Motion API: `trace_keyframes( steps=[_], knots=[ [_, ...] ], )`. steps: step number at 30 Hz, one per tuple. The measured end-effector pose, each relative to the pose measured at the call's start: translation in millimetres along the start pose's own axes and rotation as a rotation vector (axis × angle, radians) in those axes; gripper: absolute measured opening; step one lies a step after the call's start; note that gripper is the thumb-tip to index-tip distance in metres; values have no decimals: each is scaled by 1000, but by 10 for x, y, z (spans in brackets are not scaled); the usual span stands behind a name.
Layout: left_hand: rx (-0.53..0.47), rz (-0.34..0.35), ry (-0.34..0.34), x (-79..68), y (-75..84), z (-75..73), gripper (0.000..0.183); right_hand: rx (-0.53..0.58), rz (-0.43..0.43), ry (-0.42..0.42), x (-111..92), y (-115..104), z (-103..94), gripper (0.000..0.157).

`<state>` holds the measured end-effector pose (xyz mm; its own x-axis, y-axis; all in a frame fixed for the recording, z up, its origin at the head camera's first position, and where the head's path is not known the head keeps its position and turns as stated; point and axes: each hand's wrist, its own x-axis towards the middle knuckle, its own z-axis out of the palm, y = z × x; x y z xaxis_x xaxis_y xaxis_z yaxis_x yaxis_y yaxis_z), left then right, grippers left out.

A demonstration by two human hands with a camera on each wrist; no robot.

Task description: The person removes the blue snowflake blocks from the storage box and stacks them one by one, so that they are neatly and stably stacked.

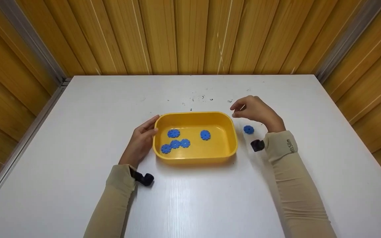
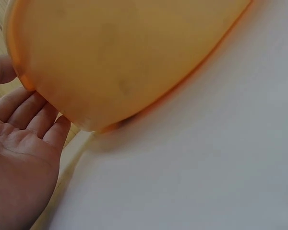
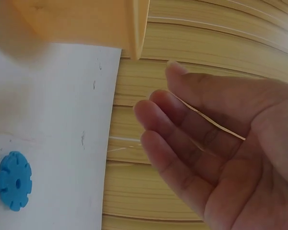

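Note:
A yellow plastic tray [image 1: 193, 161] holds several blue notched plastic discs. Three of them lie in a joined-looking row [image 1: 175, 144] at the left, with a disc [image 1: 173, 133] behind them and a disc [image 1: 205, 135] right of the middle. My left hand [image 1: 139, 142] holds the tray's left end, thumb at the rim and fingers along the outer wall. Past the tray's right rear corner, my right hand [image 1: 256, 110] hovers with bent fingers and thumb apart, nothing between them. A loose blue disc [image 1: 248, 129] lies on the table below that hand, also seen as a notched disc [image 3: 14, 181] in the right wrist view.
The white table [image 1: 190, 205] carries small dark marks [image 1: 203, 97] behind the tray. A wood-patterned panel wall [image 1: 190, 36] rises at the table's back edge, with similar panels on both sides. Black wrist cameras [image 1: 257, 145] sit on both sleeves.

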<state>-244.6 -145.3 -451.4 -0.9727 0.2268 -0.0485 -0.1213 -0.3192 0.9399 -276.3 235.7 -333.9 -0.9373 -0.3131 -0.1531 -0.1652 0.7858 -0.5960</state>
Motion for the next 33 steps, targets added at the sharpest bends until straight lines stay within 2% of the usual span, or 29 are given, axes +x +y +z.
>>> trace_keyframes(
  steps=[18, 28, 33],
  knots=[
    [2, -2, -6, -5, 17, -44, 59, -170, -82, -170, 270, -545, 182, 29],
    [0, -9, -1, -23, -39, -29, 60, -236, 4, -325, 409, -693, 501, 32],
    [-5, 1, -8, -40, -55, -9, 59, -268, 43, -363, 425, -701, 609, 33]
  ],
)
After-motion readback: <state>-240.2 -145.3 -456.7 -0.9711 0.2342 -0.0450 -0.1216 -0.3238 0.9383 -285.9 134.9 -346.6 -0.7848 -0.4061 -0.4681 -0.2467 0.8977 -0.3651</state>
